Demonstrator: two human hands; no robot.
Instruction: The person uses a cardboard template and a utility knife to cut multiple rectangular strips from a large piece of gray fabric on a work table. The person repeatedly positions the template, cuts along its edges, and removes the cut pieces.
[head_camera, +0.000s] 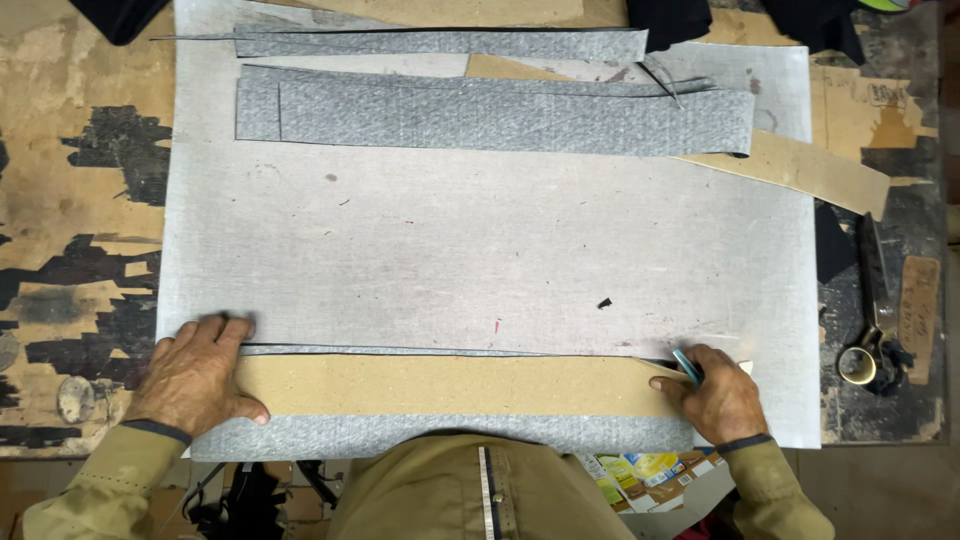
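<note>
Card strip (450, 385) lies flat on grey cloth (440, 436) at the near edge of the surface (70, 150). Left hand (195, 378) presses its left end, fingers spread flat. Right hand (715, 395) sits at the right end, fingers pinching a small teal marker (687, 366). The strip looks stiff and light, so best pinned at both ends; the cloth seems floppy. Colourful yellow-green boxes (640, 475) sit below the edge, and scissors (875, 320) lie far right.
</note>
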